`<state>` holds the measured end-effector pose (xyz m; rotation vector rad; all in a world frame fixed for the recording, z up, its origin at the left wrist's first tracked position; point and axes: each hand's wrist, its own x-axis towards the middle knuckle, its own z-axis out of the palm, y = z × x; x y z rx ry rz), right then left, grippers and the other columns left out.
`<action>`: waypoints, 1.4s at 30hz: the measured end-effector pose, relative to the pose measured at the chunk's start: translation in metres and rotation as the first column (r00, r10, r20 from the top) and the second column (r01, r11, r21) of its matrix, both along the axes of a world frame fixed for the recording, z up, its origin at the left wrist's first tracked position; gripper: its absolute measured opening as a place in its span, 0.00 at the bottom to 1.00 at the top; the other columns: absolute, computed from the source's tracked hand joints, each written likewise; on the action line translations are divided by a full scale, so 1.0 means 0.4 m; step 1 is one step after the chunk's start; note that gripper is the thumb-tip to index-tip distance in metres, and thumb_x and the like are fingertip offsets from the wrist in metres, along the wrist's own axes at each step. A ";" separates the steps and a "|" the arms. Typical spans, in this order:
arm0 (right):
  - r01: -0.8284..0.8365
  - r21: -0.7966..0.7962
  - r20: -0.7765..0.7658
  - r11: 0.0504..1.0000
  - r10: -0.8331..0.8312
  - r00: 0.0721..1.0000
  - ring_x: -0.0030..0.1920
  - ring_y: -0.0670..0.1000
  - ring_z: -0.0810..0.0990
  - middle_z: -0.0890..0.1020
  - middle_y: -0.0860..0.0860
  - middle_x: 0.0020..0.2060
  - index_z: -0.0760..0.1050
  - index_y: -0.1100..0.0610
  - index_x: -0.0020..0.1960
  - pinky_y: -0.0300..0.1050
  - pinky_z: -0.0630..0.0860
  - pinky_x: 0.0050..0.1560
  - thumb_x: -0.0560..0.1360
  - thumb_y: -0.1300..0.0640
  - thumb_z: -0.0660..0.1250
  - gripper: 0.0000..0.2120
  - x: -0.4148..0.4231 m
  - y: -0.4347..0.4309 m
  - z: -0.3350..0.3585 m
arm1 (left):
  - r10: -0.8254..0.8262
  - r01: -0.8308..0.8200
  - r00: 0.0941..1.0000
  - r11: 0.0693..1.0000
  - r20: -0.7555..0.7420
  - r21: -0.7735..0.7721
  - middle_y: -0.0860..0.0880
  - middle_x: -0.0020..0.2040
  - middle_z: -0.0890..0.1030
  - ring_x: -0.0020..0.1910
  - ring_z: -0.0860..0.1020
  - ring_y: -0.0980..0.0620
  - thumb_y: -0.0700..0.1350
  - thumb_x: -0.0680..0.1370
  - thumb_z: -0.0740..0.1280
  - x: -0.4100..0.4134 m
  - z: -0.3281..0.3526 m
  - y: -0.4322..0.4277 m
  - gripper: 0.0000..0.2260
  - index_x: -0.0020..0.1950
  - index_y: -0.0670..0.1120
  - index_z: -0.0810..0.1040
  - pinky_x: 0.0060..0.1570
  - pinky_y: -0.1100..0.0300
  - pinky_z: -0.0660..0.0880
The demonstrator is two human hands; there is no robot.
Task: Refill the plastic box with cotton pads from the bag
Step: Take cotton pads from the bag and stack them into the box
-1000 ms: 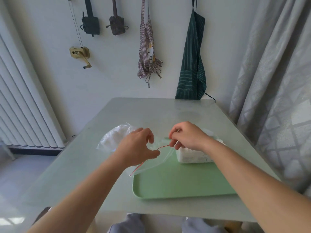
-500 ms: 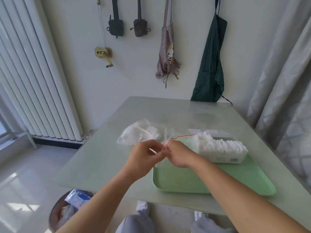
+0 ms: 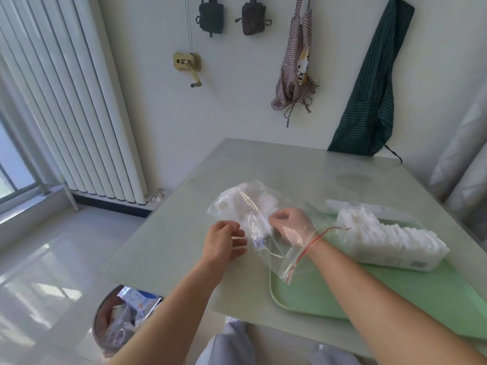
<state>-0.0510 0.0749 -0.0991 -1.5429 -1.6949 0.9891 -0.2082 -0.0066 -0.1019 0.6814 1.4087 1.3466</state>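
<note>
A clear zip bag (image 3: 276, 255) with a red seal strip lies on the table, its mouth over the tray's left edge. White cotton pads (image 3: 232, 202) are bunched at its far end. My right hand (image 3: 292, 229) is inside the bag up to the wrist, fingers pinched on pads there. My left hand (image 3: 224, 243) is at the bag's left side, fingers curled against the plastic. The plastic box (image 3: 390, 252) lies on the green tray (image 3: 342, 299), with a row of cotton pads (image 3: 369, 226) piled above its rim.
The pale table (image 3: 179, 233) stands against a wall hung with aprons (image 3: 369, 88). A bin (image 3: 118, 320) with wrappers sits on the floor below the table's left corner. A white radiator (image 3: 79, 127) is at the left, a curtain (image 3: 463, 167) at the right.
Both hands were pinching the bag's red seal; now the bag is open and my right hand has gone inside it to the pads. My view has swung left and down.
</note>
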 end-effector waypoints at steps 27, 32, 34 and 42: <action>-0.062 -0.152 0.011 0.986 0.064 0.998 0.34 0.53 0.82 0.83 0.53 0.30 0.83 0.59 0.36 0.41 0.76 0.37 0.56 0.54 0.76 0.11 -0.055 -0.013 -0.025 | -0.064 0.105 0.956 0.986 -0.287 0.130 0.44 0.42 0.81 0.33 0.84 0.48 0.32 0.73 0.59 0.014 -0.050 -0.008 0.09 0.42 0.43 0.75 0.35 0.56 0.76; -0.088 -0.121 -0.302 0.989 0.048 0.952 0.31 0.50 0.81 0.82 0.49 0.29 0.80 0.60 0.35 0.41 0.77 0.37 0.68 0.62 0.77 0.07 -0.014 -0.052 -0.017 | -0.055 0.097 0.954 0.987 -0.294 0.131 0.43 0.44 0.82 0.34 0.84 0.48 0.32 0.72 0.60 0.015 -0.054 -0.007 0.09 0.41 0.44 0.75 0.34 0.57 0.75; -0.037 -0.126 -0.421 0.991 -0.019 0.907 0.38 0.56 0.82 0.83 0.57 0.35 0.82 0.65 0.40 0.48 0.78 0.45 0.69 0.65 0.74 0.03 0.005 -0.046 -0.018 | -0.054 0.096 0.953 0.987 -0.297 0.130 0.43 0.45 0.81 0.33 0.83 0.48 0.33 0.73 0.60 0.016 -0.055 -0.007 0.08 0.42 0.44 0.75 0.34 0.57 0.75; 0.051 -0.137 -0.608 0.989 -0.124 0.784 0.40 0.57 0.80 0.82 0.59 0.42 0.82 0.58 0.42 0.50 0.76 0.45 0.70 0.75 0.65 0.14 0.016 -0.060 -0.022 | -0.034 0.082 0.948 0.987 -0.315 0.140 0.39 0.46 0.82 0.32 0.81 0.48 0.34 0.72 0.60 0.016 -0.055 -0.009 0.07 0.42 0.43 0.76 0.35 0.57 0.77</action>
